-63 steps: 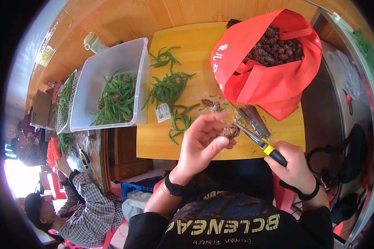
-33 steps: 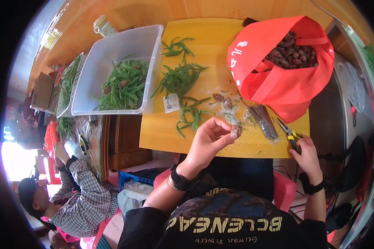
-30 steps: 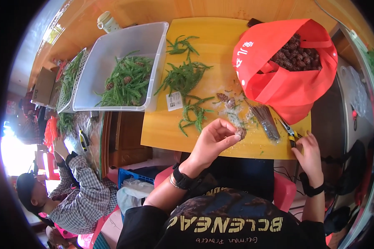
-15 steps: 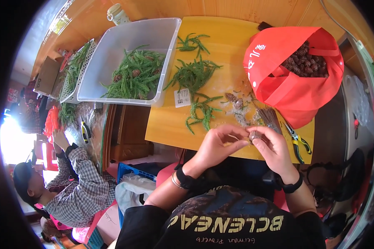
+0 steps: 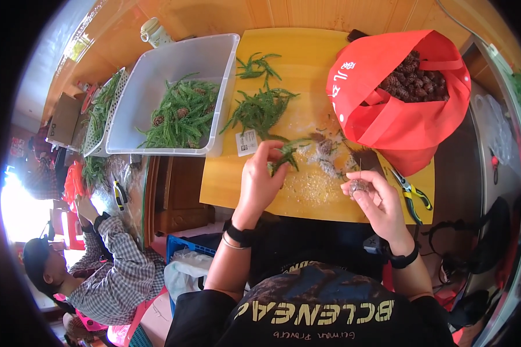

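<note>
Leftward has gone the left hand (image 5: 257, 180), away from the right hand (image 5: 385, 209), where the 2 nearly met around the pine cone (image 5: 359, 185) a moment ago. Now its thumb and fingers curve about a green sprig (image 5: 288, 156) near the middle of the yellow worktop (image 5: 309, 63); the hand covers part of that sprig, so I can't tell whether its grip has closed. Over on the right, the grip is firm: thumb and fingers pinch the cone just above the near part of the worktop, the fingers masking some of it. A thin wire (image 5: 360, 165) rises from the cone, though how the 2 join is hidden. Beyond that hand, a bundle of dark stems (image 5: 373, 162) shows only in part, and the loose cones (image 5: 325, 147) beside it blur into pale crumbs. Pliers (image 5: 411, 196) with yellow and black handles lie just to the right. Behind, a red bag (image 5: 382, 124) heaped with cones screens a corner of the worktop. At far left a co-worker in a checked sleeve (image 5: 124, 248) handles something red (image 5: 73, 182), too washed out by glare to make out.
</note>
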### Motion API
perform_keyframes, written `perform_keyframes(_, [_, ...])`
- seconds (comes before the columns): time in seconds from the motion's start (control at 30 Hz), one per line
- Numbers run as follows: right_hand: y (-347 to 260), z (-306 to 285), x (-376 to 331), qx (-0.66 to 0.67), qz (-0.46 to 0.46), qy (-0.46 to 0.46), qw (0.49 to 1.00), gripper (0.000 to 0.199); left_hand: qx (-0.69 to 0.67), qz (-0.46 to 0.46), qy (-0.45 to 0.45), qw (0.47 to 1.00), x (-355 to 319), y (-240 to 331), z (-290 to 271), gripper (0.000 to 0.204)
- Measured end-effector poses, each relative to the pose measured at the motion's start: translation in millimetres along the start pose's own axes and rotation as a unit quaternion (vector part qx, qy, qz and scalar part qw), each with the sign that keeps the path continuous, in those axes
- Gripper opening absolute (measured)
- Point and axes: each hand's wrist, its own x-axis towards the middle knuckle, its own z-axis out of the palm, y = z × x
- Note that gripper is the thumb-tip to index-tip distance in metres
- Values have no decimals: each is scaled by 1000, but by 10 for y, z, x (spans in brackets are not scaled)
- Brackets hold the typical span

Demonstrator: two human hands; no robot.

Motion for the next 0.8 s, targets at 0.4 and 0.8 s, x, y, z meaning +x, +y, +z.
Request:
perform_keyframes(0.4, [-231, 89, 145, -118, -147, -62, 980, 24, -511, -64, -108, 850, -146, 404, -1, 33])
perform_keyframes(0.8, [-57, 21, 132, 19, -91, -28, 995, 34, -445, -53, -135, 884, -212, 701, 20, 30])
